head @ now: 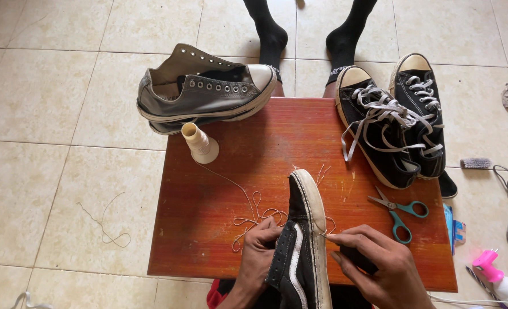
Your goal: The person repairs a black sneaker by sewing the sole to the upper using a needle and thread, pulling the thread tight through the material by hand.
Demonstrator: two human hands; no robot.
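I judge sole-stitching under way: my left hand [258,252] grips the shoe [301,240]; right hand [380,266] fingers pinch the thread [248,197] at its sole. Next: a steady pull.

A single head-worn view looks steeply down from close above onto a small reddish-brown wooden table [300,143] filling the frame's centre. The wearer's hands enter at the bottom edge; beige floor tiles [36,114] fill the left and top, so the camera faces forward and downward.

No packages, labels, signs, screens.
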